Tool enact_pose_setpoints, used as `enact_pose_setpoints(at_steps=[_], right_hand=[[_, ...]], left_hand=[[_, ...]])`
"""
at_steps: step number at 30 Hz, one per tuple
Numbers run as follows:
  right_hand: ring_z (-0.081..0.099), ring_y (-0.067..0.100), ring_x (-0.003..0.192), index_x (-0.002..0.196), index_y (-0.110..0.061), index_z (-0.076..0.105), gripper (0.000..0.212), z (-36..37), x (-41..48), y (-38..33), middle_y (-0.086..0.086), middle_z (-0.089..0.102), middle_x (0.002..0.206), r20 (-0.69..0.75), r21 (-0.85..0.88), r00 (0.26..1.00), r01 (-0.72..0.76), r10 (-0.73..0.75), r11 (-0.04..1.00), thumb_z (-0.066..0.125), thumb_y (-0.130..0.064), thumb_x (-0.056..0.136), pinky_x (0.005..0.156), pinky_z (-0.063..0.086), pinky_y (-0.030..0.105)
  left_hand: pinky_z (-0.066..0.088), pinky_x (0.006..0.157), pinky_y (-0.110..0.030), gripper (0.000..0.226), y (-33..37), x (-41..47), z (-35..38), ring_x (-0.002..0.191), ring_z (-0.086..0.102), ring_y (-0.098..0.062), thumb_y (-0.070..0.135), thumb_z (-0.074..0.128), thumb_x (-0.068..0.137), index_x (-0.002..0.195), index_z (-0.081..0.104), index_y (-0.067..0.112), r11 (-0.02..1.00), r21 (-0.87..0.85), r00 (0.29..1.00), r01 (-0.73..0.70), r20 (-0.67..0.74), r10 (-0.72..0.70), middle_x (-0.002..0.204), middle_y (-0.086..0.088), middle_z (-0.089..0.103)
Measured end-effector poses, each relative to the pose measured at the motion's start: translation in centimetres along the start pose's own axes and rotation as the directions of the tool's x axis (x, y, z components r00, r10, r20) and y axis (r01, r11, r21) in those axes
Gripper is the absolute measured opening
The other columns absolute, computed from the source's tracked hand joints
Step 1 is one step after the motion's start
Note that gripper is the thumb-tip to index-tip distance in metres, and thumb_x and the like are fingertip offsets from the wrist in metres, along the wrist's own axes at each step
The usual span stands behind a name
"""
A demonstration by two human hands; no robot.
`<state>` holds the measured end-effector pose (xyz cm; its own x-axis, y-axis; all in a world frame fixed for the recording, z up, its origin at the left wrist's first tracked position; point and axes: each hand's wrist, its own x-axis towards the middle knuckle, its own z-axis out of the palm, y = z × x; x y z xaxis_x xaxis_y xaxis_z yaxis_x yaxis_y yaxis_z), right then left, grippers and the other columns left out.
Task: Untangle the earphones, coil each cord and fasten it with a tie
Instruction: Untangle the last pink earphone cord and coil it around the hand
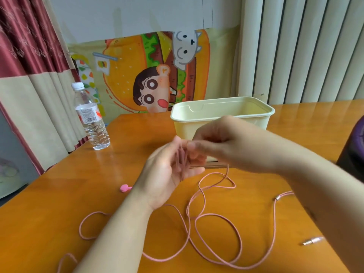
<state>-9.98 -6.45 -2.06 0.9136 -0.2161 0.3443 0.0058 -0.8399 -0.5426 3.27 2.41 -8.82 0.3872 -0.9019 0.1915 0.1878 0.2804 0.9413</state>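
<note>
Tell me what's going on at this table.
A person is coiling a pink earphone cord: strands run over the open left hand while the right hand pinches them at the fingertips. Most of the cord lies in loose loops on the wooden table, its plug off to the right. It is not fastened yet.

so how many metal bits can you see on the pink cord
2: a small sleeve on the cord beside the right forearm, and the plug lying on the table further right. The left hand or right hand may hide others.

Left hand (169, 174) palm-up, right hand (218, 139) beside it, fingers (199, 145) curled.
</note>
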Motion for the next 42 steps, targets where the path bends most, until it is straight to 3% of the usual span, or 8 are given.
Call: enact_pose_setpoints(at_steps=[6,15,22,26,29,33,37,42], right_hand=[[0.038,0.009,0.053,0.074,-0.004,0.065,0.042,-1.0,0.3,1.3,-0.002,0.042,0.056,-0.264,0.103,0.963,-0.031,0.057,0.994,0.063,-0.045,0.079,0.048,0.030,0.019],[0.040,0.020,0.062,0.066,-0.012,0.063,0.035,3.2,0.9,4.9,0.007,0.048,0.064,-0.055,0.382,0.962,-0.226,0.266,0.896,0.059,-0.039,0.089,0.058,0.035,0.032],[0.047,0.005,0.054,0.086,-0.022,0.068,0.026,3.8,0.3,2.8,-0.007,0.051,0.061,0.272,0.015,0.947,-0.181,0.171,0.983,0.046,-0.029,0.098,0.058,0.042,0.022],[0.050,0.004,0.056,0.096,-0.025,0.070,0.021,2.3,-0.1,1.0,-0.003,0.054,0.063,0.334,-0.054,0.932,-0.130,0.141,0.990,0.049,-0.030,0.097,0.060,0.045,0.024],[0.047,0.004,0.053,0.080,-0.024,0.069,0.023,0.5,-0.3,-0.2,-0.001,0.056,0.060,0.229,-0.020,0.971,-0.064,0.067,0.998,0.052,-0.029,0.096,0.057,0.044,0.027],[0.048,0.015,0.055,0.076,-0.020,0.068,0.028,-1.4,-0.2,0.4,0.002,0.047,0.061,-0.061,0.078,0.995,-0.068,0.073,0.995,0.052,-0.037,0.092,0.053,0.043,0.030],[0.046,0.014,0.057,0.075,-0.025,0.067,0.026,-1.0,0.1,2.1,0.009,0.046,0.067,-0.176,0.138,0.977,-0.099,0.123,0.986,0.052,-0.037,0.093,0.051,0.042,0.020],[0.046,0.005,0.054,0.066,-0.022,0.062,0.034,1.8,0.5,4.4,0.000,0.050,0.063,-0.034,0.232,0.965,-0.247,0.262,0.941,0.051,-0.034,0.095,0.053,0.042,0.028]], left_hand=[[0.053,0.085,-0.050,0.045,-0.2,-0.8,1.1,0.064,0.060,-0.017,0.036,0.040,0.094,0.075,0.072,0.012,0.991,0.007,0.961,0.134,0.243,-0.132,0.064,-0.009,0.060],[0.047,0.094,-0.054,0.035,0.1,-0.2,0.2,0.077,0.063,-0.020,0.027,0.041,0.098,0.094,0.067,0.004,0.855,-0.456,0.883,0.248,0.469,-0.006,0.077,-0.009,0.064],[0.058,0.075,-0.046,0.040,1.7,0.4,-0.1,0.068,0.068,-0.013,0.029,0.034,0.099,0.086,0.068,0.012,0.825,-0.546,0.981,-0.145,-0.191,0.046,0.075,-0.001,0.068],[0.059,0.073,-0.039,0.040,1.3,0.8,-1.0,0.074,0.069,-0.013,0.031,0.028,0.102,0.094,0.063,0.013,0.932,-0.335,0.972,-0.138,-0.228,0.062,0.078,-0.002,0.071],[0.058,0.064,-0.032,0.041,0.4,0.4,-0.6,0.070,0.068,-0.014,0.029,0.029,0.102,0.095,0.063,0.009,0.999,0.002,0.987,-0.036,-0.156,0.036,0.075,-0.004,0.071],[0.050,0.089,-0.049,0.038,0.0,-0.6,0.5,0.074,0.067,-0.017,0.034,0.041,0.089,0.085,0.069,0.008,0.983,0.135,0.988,0.122,0.075,-0.133,0.074,-0.008,0.068],[0.048,0.093,-0.051,0.040,0.0,-1.1,0.4,0.078,0.066,-0.019,0.034,0.041,0.093,0.088,0.073,0.011,0.972,0.015,0.907,0.236,0.355,-0.226,0.077,-0.009,0.067],[0.033,0.107,-0.054,0.040,0.1,-0.3,-0.2,0.095,0.063,-0.023,0.027,0.033,0.102,0.111,0.062,0.001,0.906,-0.327,0.883,0.270,0.459,-0.097,0.095,-0.013,0.067]])
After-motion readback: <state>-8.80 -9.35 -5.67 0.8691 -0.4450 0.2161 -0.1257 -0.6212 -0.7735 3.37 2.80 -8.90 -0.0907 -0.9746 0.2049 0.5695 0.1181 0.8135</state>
